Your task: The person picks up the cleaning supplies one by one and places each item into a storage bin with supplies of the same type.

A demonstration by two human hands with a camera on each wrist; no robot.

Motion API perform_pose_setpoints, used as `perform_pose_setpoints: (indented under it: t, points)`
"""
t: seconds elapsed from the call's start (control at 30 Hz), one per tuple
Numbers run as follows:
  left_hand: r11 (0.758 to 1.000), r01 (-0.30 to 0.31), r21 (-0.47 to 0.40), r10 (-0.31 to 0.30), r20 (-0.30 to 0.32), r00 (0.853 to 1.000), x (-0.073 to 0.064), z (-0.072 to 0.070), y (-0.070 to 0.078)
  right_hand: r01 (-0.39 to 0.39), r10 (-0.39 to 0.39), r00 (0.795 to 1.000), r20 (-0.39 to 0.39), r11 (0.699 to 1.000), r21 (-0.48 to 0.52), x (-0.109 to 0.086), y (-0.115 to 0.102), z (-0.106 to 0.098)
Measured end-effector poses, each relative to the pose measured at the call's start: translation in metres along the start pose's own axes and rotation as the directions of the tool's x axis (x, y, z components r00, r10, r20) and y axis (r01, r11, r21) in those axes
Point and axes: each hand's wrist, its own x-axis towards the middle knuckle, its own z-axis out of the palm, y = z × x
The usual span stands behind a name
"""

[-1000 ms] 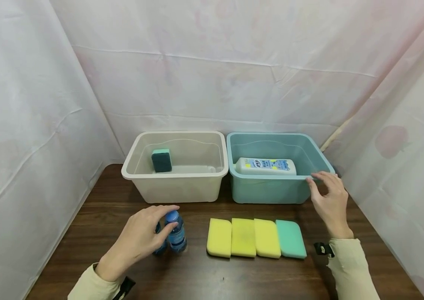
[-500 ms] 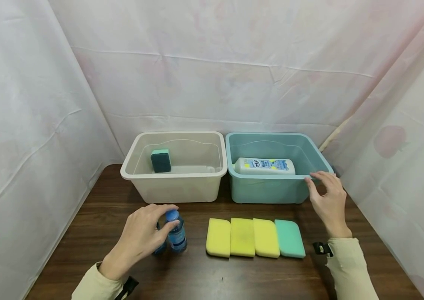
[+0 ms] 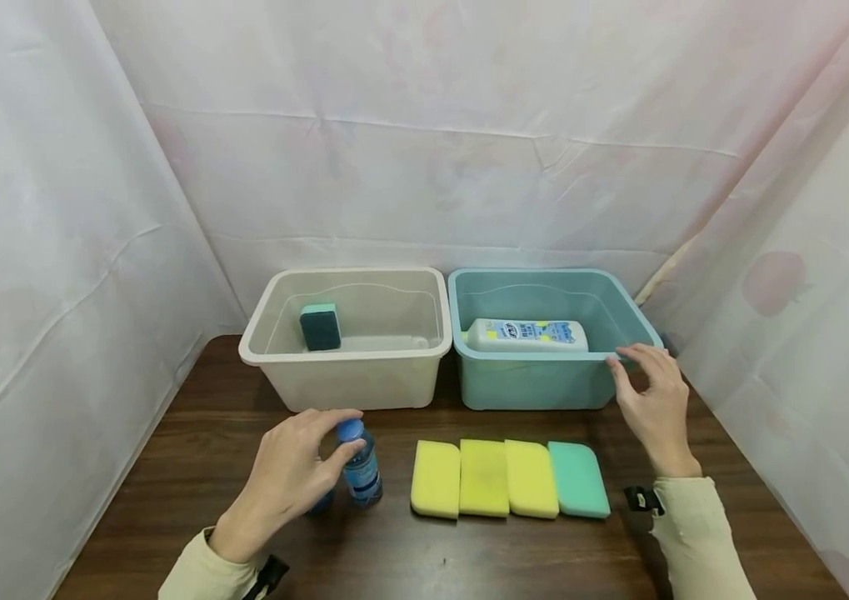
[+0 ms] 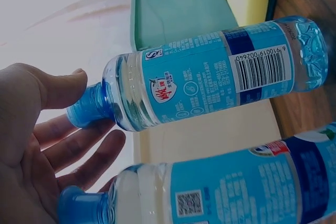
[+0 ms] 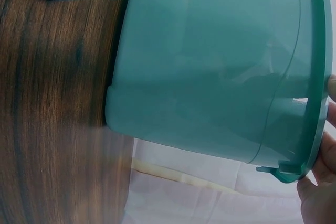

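In the head view my left hand (image 3: 292, 471) pinches the blue cap of a small clear bottle (image 3: 362, 475) with a blue label, which leans slightly. Thumb and fingers meet round that cap in the left wrist view, where the bottle's barcode (image 4: 261, 68) shows. A second, matching bottle (image 4: 247, 187) stands beside it, mostly hidden behind the hand in the head view. My right hand (image 3: 652, 404) holds the front right corner of the teal bin (image 3: 536, 383) by its rim, thumb outside and fingers over the edge. Inside that bin lies a white bottle (image 3: 527, 335) with a printed label.
Left of the teal bin stands a beige bin (image 3: 352, 379) with a green-and-dark sponge (image 3: 320, 327) in it. Three yellow sponges (image 3: 484, 479) and a green sponge (image 3: 579, 479) lie in a row on the wooden table (image 3: 439, 567). Pale curtains (image 3: 424, 183) enclose the table.
My left hand and the pinched bottle have shifted slightly to the right, and the bottle leans a little more. My right hand keeps its place at the bin's rim.
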Motion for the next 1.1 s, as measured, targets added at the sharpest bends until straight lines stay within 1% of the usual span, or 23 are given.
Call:
perform_pose_setpoints:
  t: [0.13, 0.3, 0.43, 0.57, 0.7, 0.9, 1.1]
  points:
    - [1.0, -0.025, -0.009, 0.025, -0.035, 0.999, 0.002, 0.002, 0.002, 0.008, -0.008, 1.0, 0.006, 1.0, -0.007, -0.001, 0.0, 0.001]
    - [0.997, -0.067, -0.036, 0.063, -0.088, 0.994, 0.006, 0.006, 0.005, -0.003, 0.003, 1.0, 0.008, 1.0, -0.017, -0.001, 0.001, -0.002]
    - [0.996, -0.078, -0.05, 0.072, -0.119, 0.99, 0.011, 0.007, 0.009, -0.009, 0.009, 1.0, 0.01, 1.0, -0.019, -0.002, 0.002, -0.004]
    - [0.996, -0.068, -0.065, 0.059, -0.127, 0.99, 0.016, 0.007, 0.015, -0.012, 0.012, 1.0, 0.013, 1.0, -0.022, -0.004, 0.001, -0.004]
    - [0.996, -0.043, -0.082, 0.032, -0.129, 0.991, 0.024, 0.005, 0.023, -0.011, 0.011, 1.0, 0.012, 1.0, -0.02, -0.004, 0.0, -0.003]
    - [0.989, -0.014, -0.144, -0.005, -0.129, 0.992, 0.038, 0.004, 0.034, -0.002, 0.002, 1.0, -0.013, 1.0, -0.015, -0.002, -0.001, 0.0]
    - [0.98, 0.0, -0.197, -0.026, -0.129, 0.991, 0.043, 0.004, 0.04, -0.013, 0.013, 1.0, -0.01, 1.0, -0.015, 0.001, 0.0, 0.001]
